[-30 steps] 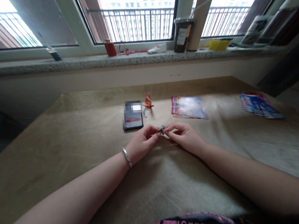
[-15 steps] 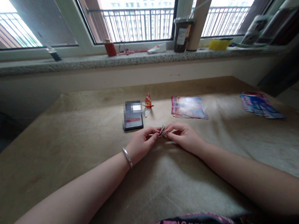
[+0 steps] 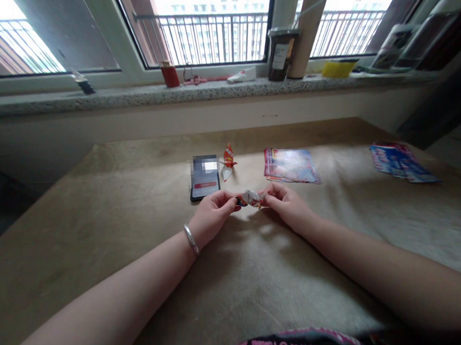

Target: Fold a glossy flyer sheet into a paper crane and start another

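White-and-red folded paper (image 3: pixel 251 198) is pinched at opposite ends by the left hand (image 3: pixel 216 209) and right hand (image 3: pixel 289 204).

Brown tabletop (image 3: pixel 253 280), extending to both sides of the grip. Directly on it: a dark phone (image 3: pixel 206 191), beyond the grip and left; a folded orange-and-white paper figure (image 3: pixel 228 157), beyond and slightly left; overlapping pinkish printed sheets (image 3: pixel 292 165), beyond and right; overlapping blue-and-red sheets (image 3: pixel 404 163), far right.

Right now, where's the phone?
In the head view, the phone lies on the table, left of the orange folded paper, just beyond the left hand.
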### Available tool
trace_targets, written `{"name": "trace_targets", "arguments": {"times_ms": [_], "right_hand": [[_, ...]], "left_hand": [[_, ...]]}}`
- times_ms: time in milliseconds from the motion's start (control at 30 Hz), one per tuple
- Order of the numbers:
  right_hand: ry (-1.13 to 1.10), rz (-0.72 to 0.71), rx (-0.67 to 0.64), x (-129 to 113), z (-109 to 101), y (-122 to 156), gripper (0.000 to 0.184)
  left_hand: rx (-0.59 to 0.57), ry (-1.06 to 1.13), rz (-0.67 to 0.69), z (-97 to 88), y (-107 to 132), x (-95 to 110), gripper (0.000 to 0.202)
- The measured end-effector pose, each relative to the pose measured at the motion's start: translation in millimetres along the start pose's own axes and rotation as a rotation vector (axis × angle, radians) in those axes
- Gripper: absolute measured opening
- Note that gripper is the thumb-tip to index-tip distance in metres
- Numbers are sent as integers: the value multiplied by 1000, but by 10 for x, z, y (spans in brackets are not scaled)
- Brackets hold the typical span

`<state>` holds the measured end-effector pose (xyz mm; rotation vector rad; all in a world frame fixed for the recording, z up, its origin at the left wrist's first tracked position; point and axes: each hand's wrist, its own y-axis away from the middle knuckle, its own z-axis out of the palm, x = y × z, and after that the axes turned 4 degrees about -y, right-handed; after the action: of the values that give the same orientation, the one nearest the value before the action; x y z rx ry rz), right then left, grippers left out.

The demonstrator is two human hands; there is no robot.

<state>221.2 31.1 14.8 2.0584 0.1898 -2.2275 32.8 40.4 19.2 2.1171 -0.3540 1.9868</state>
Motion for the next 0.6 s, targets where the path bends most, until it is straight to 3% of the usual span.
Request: {"name": "trace_targets", "arguments": {"times_ms": [167, 267, 467, 600], "right_hand": [[-216, 73, 23, -15, 16, -5, 26], [-230, 78, 33, -4, 15, -8, 25], [149, -95, -4, 27, 4, 3, 14], [287, -126, -16, 49, -4, 14, 13]], "left_hand": [[31, 101, -22, -14, -10, -7, 30], [29, 102, -20, -1, -9, -5, 29], [-55, -108, 45, 49, 31, 12, 19], [-58, -203, 109, 48, 39, 26, 15]]}}
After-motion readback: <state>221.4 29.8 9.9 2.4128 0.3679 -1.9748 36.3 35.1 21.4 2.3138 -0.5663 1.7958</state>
